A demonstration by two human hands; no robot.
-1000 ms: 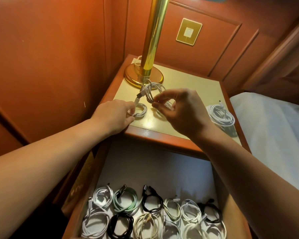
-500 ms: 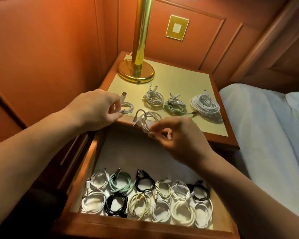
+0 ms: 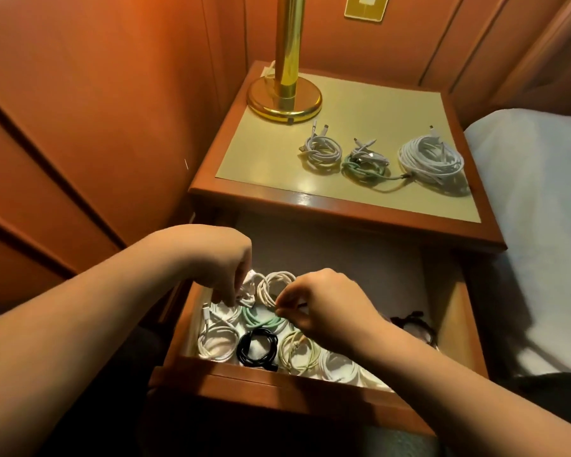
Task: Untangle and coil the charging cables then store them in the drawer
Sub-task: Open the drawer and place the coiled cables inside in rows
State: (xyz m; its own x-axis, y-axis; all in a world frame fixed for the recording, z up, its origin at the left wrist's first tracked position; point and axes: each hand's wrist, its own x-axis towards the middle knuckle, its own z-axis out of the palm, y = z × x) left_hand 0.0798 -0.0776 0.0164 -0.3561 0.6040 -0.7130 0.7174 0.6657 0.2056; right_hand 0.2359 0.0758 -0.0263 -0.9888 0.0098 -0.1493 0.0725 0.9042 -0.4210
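**Two coils held over the open drawer**

Both hands hang above the open drawer [image 3: 455, 328]. The left hand [image 3: 225, 258] points its fingers down, pinching a small white coil [image 3: 248, 290]. The right hand [image 3: 327, 311] has its fingers pressed together on the edge of a cream coil [image 3: 276, 285], just beside the white one. Beneath them lie stored coils: white, mint green [image 3: 264, 321], black [image 3: 256, 349], pale yellow. On the bench [image 3: 261, 153], near a brass lamp base [image 3: 284, 100], three more coils sit in a row: grey-white [image 3: 320, 151], green-grey [image 3: 365, 164], large white [image 3: 431, 159].
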